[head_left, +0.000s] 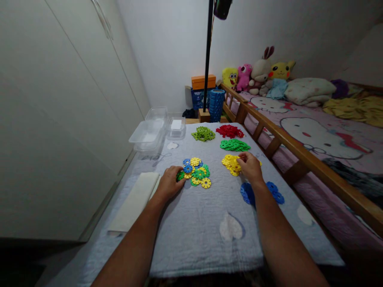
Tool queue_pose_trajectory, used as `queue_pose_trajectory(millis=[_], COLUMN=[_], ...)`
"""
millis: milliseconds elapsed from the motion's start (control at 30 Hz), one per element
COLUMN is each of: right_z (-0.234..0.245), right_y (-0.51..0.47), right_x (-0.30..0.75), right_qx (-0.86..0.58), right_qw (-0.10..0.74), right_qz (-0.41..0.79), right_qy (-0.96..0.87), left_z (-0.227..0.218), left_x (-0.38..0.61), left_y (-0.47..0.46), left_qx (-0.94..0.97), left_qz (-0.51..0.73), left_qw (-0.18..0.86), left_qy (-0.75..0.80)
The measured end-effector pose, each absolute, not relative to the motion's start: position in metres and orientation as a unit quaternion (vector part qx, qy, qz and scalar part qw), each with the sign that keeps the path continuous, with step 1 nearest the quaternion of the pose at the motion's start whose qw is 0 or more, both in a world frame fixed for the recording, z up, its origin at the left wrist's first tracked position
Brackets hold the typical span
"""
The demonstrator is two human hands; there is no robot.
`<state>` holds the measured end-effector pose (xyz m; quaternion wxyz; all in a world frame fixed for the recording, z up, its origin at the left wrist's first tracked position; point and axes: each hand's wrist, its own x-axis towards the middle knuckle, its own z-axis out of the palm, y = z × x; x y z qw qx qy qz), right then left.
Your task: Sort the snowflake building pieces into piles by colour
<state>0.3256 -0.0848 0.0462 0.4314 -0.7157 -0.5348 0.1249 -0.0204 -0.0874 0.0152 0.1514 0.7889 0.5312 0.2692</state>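
A mixed pile of yellow, blue and green notched plastic discs (200, 173) lies in the middle of the cloth-covered table. At its left edge my left hand (171, 182) curls thumb and fingers around a green disc (180, 175). Over the heap of yellow discs (230, 162), my right hand (250, 166) has thumb and forefinger pinched on what appears to be a yellow disc, mostly hidden by the fingers. Blue discs (278, 197) lie on both sides of my right forearm, which covers part of them.
Farther back are heaps of green (235, 145), light green (203, 134) and red discs (229, 131). Clear plastic containers (146, 133) stand at the back left. A folded pale cloth (134, 201) lies left of my left arm. A wooden bed rail (269, 133) runs along the right.
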Motion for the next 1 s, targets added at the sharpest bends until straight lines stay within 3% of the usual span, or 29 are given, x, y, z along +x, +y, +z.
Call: queue_pose_trajectory(millis=[333, 500, 633, 800, 1000], right_z=[0.041, 0.043, 0.041, 0.033, 0.027], right_y=[-0.075, -0.079, -0.087, -0.101, -0.113], right_x=[0.32, 0.316, 0.29, 0.248, 0.233], right_qx=[-0.757, -0.723, -0.642, -0.53, -0.53], right_qw=[0.345, 0.371, 0.37, 0.273, 0.186], right_qz=[0.07, 0.006, 0.054, 0.128, 0.115], right_qy=[-0.551, -0.583, -0.669, -0.793, -0.82], left_z=[0.013, 0.013, 0.013, 0.013, 0.013], left_x=[-0.021, -0.022, -0.022, -0.026, -0.029], left_y=[-0.087, -0.087, -0.087, -0.086, -0.084], left_qx=[0.788, 0.788, 0.786, 0.782, 0.773], left_qz=[0.279, 0.278, 0.277, 0.269, 0.271], left_qw=[0.153, 0.156, 0.163, 0.188, 0.207], left_qy=[0.528, 0.526, 0.528, 0.53, 0.534])
